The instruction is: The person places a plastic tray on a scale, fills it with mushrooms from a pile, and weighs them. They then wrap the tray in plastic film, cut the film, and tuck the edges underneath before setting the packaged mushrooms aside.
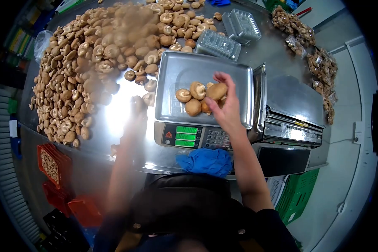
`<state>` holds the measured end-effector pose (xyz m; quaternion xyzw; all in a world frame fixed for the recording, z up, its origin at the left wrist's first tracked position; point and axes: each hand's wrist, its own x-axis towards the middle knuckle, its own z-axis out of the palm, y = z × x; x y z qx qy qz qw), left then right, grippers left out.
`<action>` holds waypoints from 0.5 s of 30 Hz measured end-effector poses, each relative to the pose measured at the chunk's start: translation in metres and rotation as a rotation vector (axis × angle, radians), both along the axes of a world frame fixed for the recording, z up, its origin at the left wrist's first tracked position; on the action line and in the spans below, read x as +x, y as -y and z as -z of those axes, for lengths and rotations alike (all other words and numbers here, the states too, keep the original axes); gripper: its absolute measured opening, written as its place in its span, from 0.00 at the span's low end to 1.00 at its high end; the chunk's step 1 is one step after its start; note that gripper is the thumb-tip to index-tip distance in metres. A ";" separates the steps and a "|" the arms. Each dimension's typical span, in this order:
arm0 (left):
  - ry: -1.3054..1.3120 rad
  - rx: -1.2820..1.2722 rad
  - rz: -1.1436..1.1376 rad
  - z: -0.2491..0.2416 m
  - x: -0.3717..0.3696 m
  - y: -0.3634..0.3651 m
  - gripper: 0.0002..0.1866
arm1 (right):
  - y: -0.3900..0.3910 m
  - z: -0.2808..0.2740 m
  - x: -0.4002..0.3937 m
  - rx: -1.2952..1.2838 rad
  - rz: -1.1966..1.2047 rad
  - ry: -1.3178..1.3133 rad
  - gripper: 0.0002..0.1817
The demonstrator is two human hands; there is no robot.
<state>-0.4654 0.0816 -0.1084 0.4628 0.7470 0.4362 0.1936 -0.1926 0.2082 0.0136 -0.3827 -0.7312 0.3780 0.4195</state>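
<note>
A weighing scale (168,126) with a metal pan and lit green displays stands in front of me. Several brown shiitake mushrooms (193,107) lie in the pan, some caps up, some gills up. Over the pan's right half, my right hand (229,110) curls its thumb and fingers around a shiitake mushroom (216,91). Left of the scale, my left hand (135,115) is smeared by motion above the steel table, close to a few loose mushrooms (149,99); its fingers cannot be made out.
A big heap of shiitake (65,88) covers the table's left and back. Clear plastic trays (218,44) sit behind the scale. A wrapping machine (292,122) stands right, bagged mushrooms (321,71) beyond it. A blue cloth (206,162) lies before the scale; red baskets (54,168) are lower left.
</note>
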 end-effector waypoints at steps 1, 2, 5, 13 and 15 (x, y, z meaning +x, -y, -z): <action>-0.024 -0.032 -0.008 -0.006 0.003 0.001 0.19 | -0.005 0.011 0.000 0.075 0.006 0.127 0.36; -0.046 -0.063 -0.017 -0.013 0.005 0.001 0.18 | -0.008 0.021 0.001 0.151 0.012 0.255 0.36; 0.413 0.011 -0.242 -0.066 0.019 -0.007 0.16 | -0.003 0.029 0.007 0.060 0.054 0.213 0.33; 0.578 0.156 0.275 -0.088 0.065 -0.026 0.21 | 0.006 0.012 0.005 -0.216 -0.102 -0.320 0.28; -0.001 0.214 0.291 -0.078 0.077 -0.037 0.17 | -0.003 0.029 0.015 -0.026 -0.062 0.055 0.26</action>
